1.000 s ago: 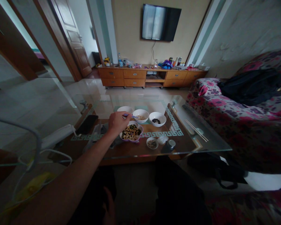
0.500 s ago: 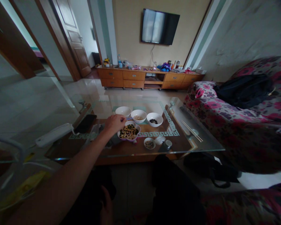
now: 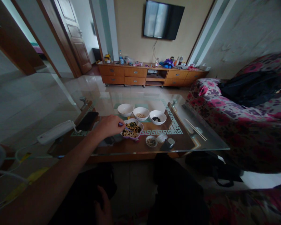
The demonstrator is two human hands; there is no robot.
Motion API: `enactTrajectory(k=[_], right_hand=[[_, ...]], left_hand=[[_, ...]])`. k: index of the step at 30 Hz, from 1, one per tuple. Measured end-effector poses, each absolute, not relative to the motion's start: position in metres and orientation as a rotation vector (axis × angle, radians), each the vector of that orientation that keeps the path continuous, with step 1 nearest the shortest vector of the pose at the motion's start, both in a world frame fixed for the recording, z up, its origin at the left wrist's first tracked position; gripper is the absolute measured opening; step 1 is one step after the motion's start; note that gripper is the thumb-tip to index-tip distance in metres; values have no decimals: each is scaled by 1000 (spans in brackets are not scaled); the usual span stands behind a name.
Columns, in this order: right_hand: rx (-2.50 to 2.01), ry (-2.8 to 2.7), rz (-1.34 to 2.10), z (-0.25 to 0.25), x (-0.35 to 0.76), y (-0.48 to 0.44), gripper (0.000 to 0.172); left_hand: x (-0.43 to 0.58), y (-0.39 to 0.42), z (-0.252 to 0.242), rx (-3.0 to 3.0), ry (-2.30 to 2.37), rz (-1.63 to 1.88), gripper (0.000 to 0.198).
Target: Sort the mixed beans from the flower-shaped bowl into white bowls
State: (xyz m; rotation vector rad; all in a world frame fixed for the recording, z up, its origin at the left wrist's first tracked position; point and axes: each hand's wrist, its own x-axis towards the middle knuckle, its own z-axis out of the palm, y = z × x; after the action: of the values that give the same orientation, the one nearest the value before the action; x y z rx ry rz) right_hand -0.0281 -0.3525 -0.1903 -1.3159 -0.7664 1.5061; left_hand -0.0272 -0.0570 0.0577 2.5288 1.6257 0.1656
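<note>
My left hand (image 3: 111, 125) reaches over the glass table, fingers pinched on a small purple spoon-like utensil (image 3: 123, 125). Its head end lies in the flower-shaped bowl (image 3: 141, 132) of mixed yellow, dark and green pieces; the exact shape of that end is unclear. Behind this bowl stand a white bowl (image 3: 125, 110) that looks bare inside, a white bowl of pale bits (image 3: 140, 114) and a white bowl of dark pieces (image 3: 157, 118). Down by my left thigh, in shadow, rests my right hand (image 3: 103, 204), partly seen, its digits apart and nothing visible in them.
To the right of the flower-shaped bowl are a small dish of seeds (image 3: 151, 142), a white lid-like piece (image 3: 162, 138) and a small jar (image 3: 170, 142). Chopsticks (image 3: 195, 128) lie near the right edge. On the left are a white power strip (image 3: 57, 132) and a dark flat object (image 3: 89, 120).
My left hand has drawn the utensil back from beside the middle white bowl, down into the flower-shaped bowl. The camera view has shifted slightly; my right hand remains low by the thigh.
</note>
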Motion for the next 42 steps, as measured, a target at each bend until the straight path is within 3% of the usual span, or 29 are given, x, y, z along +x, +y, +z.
enactTrajectory(k=[25, 36, 42], right_hand=[[-1316, -766, 1609, -165, -15, -350, 58], [-1263, -668, 1523, -192, -7, -341, 55], [-1219, -550, 1481, -207, 2, -343, 58]], left_hand=[[-9, -57, 44, 2579, 1641, 138, 24], [22, -15, 29, 2123, 1913, 803, 26], [41, -2, 12, 1925, 2025, 796, 28]])
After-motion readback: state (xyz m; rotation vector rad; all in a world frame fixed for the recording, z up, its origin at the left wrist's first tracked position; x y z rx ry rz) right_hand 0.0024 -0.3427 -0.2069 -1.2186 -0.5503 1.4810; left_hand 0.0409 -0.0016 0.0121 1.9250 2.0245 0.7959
